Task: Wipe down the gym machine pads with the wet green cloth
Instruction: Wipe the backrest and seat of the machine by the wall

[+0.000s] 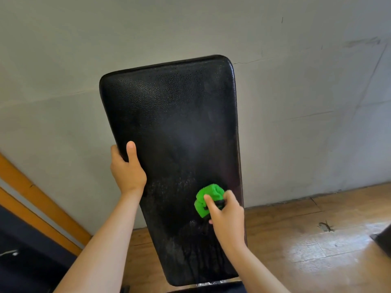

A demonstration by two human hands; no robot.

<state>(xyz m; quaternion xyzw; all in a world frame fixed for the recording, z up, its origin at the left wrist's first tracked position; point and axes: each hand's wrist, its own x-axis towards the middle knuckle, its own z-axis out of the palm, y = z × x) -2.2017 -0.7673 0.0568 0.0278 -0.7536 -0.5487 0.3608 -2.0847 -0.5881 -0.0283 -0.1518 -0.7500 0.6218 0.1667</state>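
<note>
Left hand (127,172) grips the backrest pad (173,132) edge; right hand (226,212) fingers pinch the bunched green cloth (208,196). Lower pad looks wet; upper part appears unwiped.

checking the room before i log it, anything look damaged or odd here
Yes. The wooden floor has a chipped spot right of the pad, and the wall shows a thin crack by the pad's top right corner. The pad's lower part is streaked wet near the green cloth, as wiping would leave.
</note>
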